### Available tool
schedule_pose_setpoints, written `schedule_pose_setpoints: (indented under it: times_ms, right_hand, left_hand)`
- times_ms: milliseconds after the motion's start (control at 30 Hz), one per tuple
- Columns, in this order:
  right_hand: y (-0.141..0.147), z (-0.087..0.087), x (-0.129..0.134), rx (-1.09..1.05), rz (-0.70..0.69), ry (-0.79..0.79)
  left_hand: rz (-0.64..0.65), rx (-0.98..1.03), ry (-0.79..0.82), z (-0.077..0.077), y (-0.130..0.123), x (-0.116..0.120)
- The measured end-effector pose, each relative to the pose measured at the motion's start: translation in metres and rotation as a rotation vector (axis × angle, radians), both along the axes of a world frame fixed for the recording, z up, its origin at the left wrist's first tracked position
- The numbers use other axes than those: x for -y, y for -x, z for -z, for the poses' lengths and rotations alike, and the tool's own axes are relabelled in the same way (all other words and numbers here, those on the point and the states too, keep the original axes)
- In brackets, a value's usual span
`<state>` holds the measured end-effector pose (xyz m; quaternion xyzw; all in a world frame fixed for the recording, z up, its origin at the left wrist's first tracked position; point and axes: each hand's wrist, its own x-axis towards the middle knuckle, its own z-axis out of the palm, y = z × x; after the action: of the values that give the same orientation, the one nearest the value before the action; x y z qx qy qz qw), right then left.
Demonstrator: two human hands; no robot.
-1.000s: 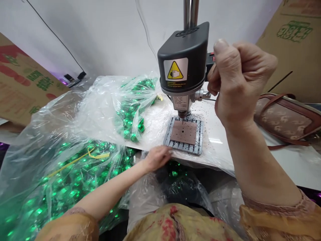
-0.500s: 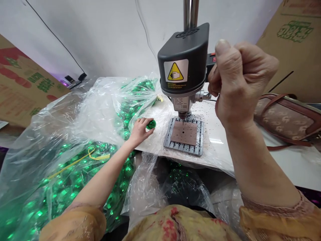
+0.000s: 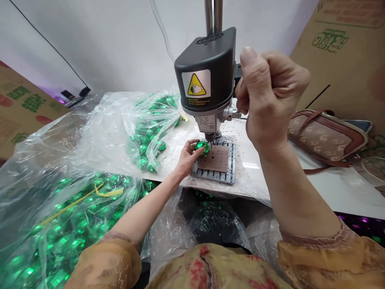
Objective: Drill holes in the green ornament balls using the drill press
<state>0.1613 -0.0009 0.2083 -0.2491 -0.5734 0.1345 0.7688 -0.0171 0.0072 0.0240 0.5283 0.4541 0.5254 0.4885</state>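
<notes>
Your left hand (image 3: 185, 159) pinches the green ball (image 3: 203, 147) between thumb and fingers | ball is beside the drill bit (image 3: 211, 145), above the brown plate's (image 3: 218, 162) left edge | your right hand (image 3: 269, 100) is fisted, grip contents unclear | ball looks light, stiff, slick, perhaps crushable; hold its sides, fingertips off the bit

A single view, worn on the person's head, looks forward and steeply down at close range. Both forearms reach in from the bottom corners toward a black drill press (image 3: 204, 76), just right of the middle. The white surface (image 3: 255, 176) crosses the middle, the wall (image 3: 120, 44) fills the top, and the person's clothing (image 3: 207, 269) shows lowest.
</notes>
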Motion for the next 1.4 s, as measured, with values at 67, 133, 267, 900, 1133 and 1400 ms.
schedule_pose_setpoints:
  times_ms: [67, 133, 267, 900, 1133, 1400]
  right_hand:
    - [0.0, 0.0, 0.001, 0.009, 0.004, -0.002]
    - [-0.001, 0.0, 0.001, 0.002, -0.003, -0.014]
    - [0.0, 0.001, 0.0, 0.016, 0.043, -0.015]
    - [0.001, 0.003, 0.001, -0.043, -0.038, -0.061]
    - [0.004, 0.016, 0.017, 0.021, 0.1, -0.064]
    - [0.005, 0.046, 0.023, 0.085, 0.126, -0.232]
  left_hand:
    - [0.018, -0.029, -0.024, 0.008, -0.005, -0.002]
    - [0.045, -0.054, -0.036, 0.015, -0.007, -0.004]
    - [0.099, -0.091, -0.064, 0.022, -0.007, -0.005]
    - [0.192, -0.142, -0.086, 0.021, -0.017, 0.008]
    - [0.208, -0.135, -0.096, 0.022, -0.017, 0.007]
    - [0.196, -0.141, -0.116, 0.018, -0.018, 0.01]
